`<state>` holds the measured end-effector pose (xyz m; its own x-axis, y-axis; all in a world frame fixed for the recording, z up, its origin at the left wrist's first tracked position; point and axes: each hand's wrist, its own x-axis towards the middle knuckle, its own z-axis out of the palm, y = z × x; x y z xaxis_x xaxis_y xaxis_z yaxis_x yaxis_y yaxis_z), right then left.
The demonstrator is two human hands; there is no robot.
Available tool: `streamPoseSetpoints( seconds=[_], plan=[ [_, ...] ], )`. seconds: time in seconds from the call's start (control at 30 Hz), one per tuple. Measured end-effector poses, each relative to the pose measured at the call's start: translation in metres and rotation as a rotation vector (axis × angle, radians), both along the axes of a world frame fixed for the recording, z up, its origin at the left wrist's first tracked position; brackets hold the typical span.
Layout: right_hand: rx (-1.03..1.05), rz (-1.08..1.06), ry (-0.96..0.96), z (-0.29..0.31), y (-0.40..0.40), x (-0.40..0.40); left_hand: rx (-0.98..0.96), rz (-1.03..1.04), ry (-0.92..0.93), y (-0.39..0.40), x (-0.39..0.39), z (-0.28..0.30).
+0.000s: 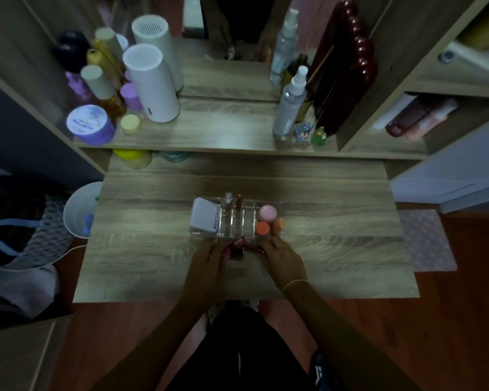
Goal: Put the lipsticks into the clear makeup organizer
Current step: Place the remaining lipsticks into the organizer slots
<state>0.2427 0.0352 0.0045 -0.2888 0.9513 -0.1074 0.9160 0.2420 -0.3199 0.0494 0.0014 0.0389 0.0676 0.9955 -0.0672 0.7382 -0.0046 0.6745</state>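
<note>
Just in front of the clear makeup organizer (235, 218) on the tabletop (153, 249), the left hand (209, 256) has its fingers (223, 251) curled around dark red lipsticks (236, 249). The right hand (283, 258) rests at the organizer's front right corner; whether it grips anything I cannot tell. A nudge there could likely tip the light tray, and in this dimness a lipstick may miss a narrow slot.

The counter (158, 249) is matt, grey-brown wood grain. The makeup organizer (235, 221) is clear, glossy plastic. A glossy dark red frame (347, 66) stands behind a clear plastic spray bottle (290, 107).
</note>
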Motion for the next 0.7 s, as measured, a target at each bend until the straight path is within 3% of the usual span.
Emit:
streamPoseSetpoints(
  seconds=[0.13,0.3,0.47,0.7],
  plan=[
    [-0.064,0.025,0.018,-0.001,0.002,0.008,0.018,0.067,-0.063,0.004,-0.003,-0.005],
    [-0.026,-0.012,0.21,0.015,-0.009,0.024,0.021,0.121,-0.141,0.005,-0.006,-0.012],
    [-0.056,-0.109,0.268,0.02,-0.012,0.023,0.053,0.194,-0.251,0.013,-0.005,-0.012],
    [-0.111,-0.184,0.345,0.022,-0.01,0.009,0.091,0.171,-0.253,0.026,0.0,-0.005]
  ],
)
